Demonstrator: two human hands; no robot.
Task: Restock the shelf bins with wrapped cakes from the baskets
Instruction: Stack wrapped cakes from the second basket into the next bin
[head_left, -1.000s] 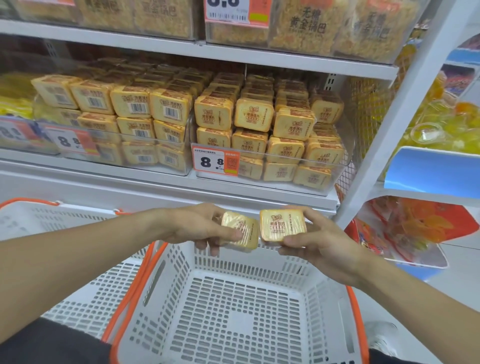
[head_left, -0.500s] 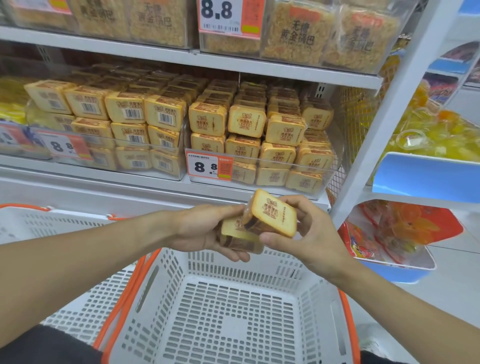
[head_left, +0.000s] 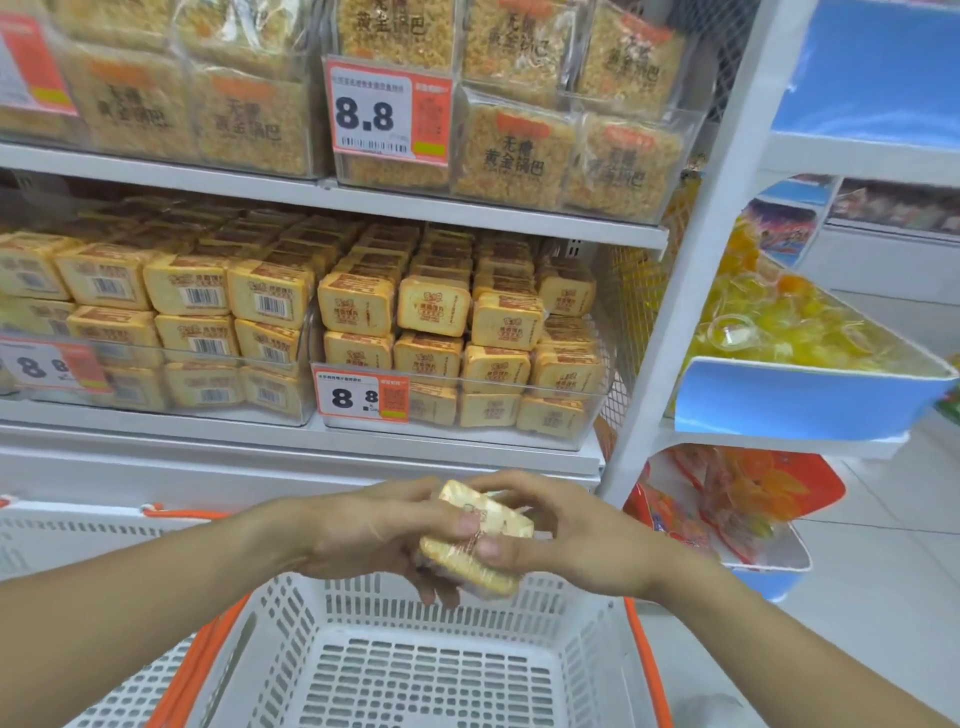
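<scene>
Two yellow wrapped cakes (head_left: 475, 540) are stacked one on the other between my hands, above the white basket (head_left: 426, 670). My left hand (head_left: 374, 535) holds the stack from the left, thumb on top and fingers underneath. My right hand (head_left: 561, 535) grips it from the right, thumb pressed on the near edge. The basket's bottom shows no cakes. On the shelf, the right clear bin (head_left: 462, 364) is packed with the same cakes, and the left clear bin (head_left: 171, 332) beside it is full too.
A second white basket (head_left: 67, 535) with orange handles sits at the left. Bags of rice crackers (head_left: 514, 150) fill the shelf above. A white upright post (head_left: 691, 249) ends the shelf; blue trays of jelly cups (head_left: 789, 358) stand to its right.
The two cakes, held side by side a second ago, now sit stacked with both hands closed around them. The view has tilted upward, showing more of the upper shelf.
</scene>
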